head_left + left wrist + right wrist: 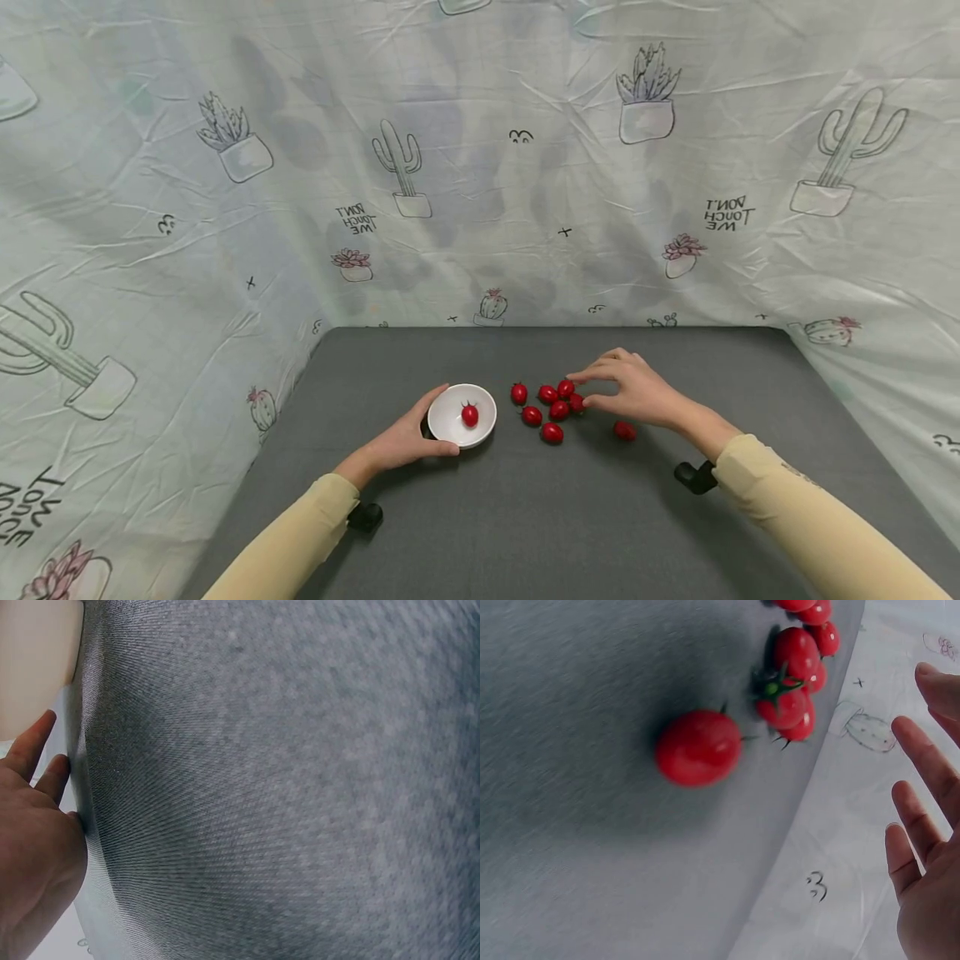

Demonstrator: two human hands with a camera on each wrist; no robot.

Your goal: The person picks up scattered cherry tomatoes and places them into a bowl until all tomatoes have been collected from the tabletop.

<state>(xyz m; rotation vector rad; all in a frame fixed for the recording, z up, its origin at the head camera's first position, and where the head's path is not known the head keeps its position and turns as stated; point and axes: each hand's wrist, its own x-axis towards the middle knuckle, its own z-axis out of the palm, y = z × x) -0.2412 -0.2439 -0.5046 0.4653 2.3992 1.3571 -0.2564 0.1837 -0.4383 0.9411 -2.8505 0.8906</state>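
Observation:
My left hand (401,437) holds a small white bowl (446,419) by its left side, thumb at the near rim and fingers round the far side. One cherry tomato (469,415) with a green stem lies inside. In the left wrist view, the bowl's pale outer wall (34,667) shows beside the fingers. My right hand (633,390) hovers with parted fingers and thumb at the right edge of a loose group of red cherry tomatoes (559,410), nothing between them. A single cherry tomato (699,748) sits apart, below the right wrist.
A dark grey table (480,517) carries everything. Patterned white cloth (465,275) with cactus drawings hangs behind it and along both sides. Black wrist mounts (696,477) stick out under both cream sleeves.

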